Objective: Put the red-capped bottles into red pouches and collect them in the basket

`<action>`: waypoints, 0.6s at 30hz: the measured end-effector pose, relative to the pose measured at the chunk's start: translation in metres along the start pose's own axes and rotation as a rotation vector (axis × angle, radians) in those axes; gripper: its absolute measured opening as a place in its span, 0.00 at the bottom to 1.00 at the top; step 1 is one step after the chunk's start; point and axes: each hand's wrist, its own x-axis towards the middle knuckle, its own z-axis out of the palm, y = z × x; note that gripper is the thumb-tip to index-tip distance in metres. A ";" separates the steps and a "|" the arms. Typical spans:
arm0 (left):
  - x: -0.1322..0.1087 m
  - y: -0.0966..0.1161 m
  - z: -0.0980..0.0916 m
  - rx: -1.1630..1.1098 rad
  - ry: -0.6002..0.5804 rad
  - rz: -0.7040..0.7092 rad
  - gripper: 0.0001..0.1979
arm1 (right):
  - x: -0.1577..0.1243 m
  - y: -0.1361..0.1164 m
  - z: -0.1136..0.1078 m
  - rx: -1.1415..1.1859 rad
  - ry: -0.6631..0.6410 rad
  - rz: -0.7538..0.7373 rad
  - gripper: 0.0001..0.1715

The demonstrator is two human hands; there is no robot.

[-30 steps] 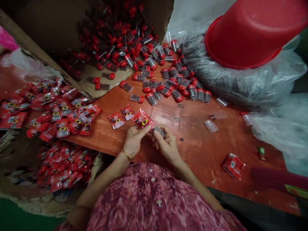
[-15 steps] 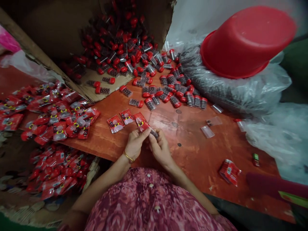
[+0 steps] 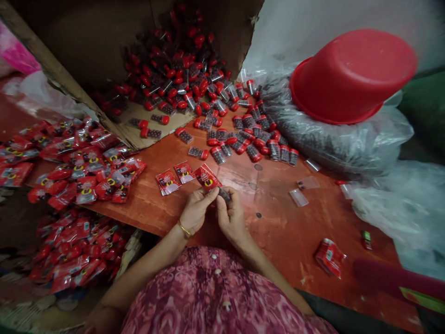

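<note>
Logging the surface first: what is seen?

An orange-red wooden tabletop (image 3: 295, 232) is recorded, scuffed, with small dark round marks (image 3: 257, 167) near its middle.

What is laid out on it?

Red-capped clear tubes (image 3: 219, 155) filled with dark beads are scattered over the upper part, and more are massed inside a cardboard box (image 3: 69, 41) tipped on its side. A heap of red sachets (image 3: 79, 171) is piled at the left, and a second heap (image 3: 73, 250) is seen below the table edge. Two single sachets (image 3: 168, 182) are placed just above the hands.

And the room around it?

An upturned red plastic basin (image 3: 352, 76) is perched on a clear plastic sack (image 3: 333, 134) of dark contents at upper right. Loose plastic sheeting (image 3: 399, 218) is bunched beside the table, and a crumpled red packet (image 3: 329, 257) is left near the right edge.

State of the grip?

The left hand (image 3: 196, 211), a gold bangle (image 3: 184, 229) on its wrist, and the right hand (image 3: 232, 218) are brought together over the table. A red sachet (image 3: 207, 177) is gripped by the left fingers, and a small clear tube (image 3: 225, 195) is pinched by the right fingers against it. Whether the tube is inside the sachet cannot be told.
</note>
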 end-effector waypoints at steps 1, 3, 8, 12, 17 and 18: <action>0.000 0.002 -0.001 0.008 -0.008 -0.005 0.16 | 0.001 -0.001 -0.001 0.050 -0.053 0.034 0.13; -0.001 0.008 -0.004 0.022 -0.008 -0.003 0.15 | 0.003 -0.004 -0.004 0.181 -0.159 0.098 0.15; -0.003 0.006 -0.005 0.070 -0.045 -0.010 0.14 | 0.013 -0.006 -0.009 0.286 -0.161 0.146 0.20; -0.002 -0.001 -0.002 0.054 -0.129 -0.092 0.14 | 0.020 -0.004 -0.008 0.260 -0.133 0.199 0.24; -0.018 0.022 -0.049 0.160 -0.033 -0.178 0.13 | 0.059 -0.010 -0.029 -0.283 -0.184 -0.131 0.18; -0.027 0.029 -0.069 0.209 0.024 -0.194 0.13 | 0.077 -0.012 -0.042 -0.475 -0.126 -0.230 0.17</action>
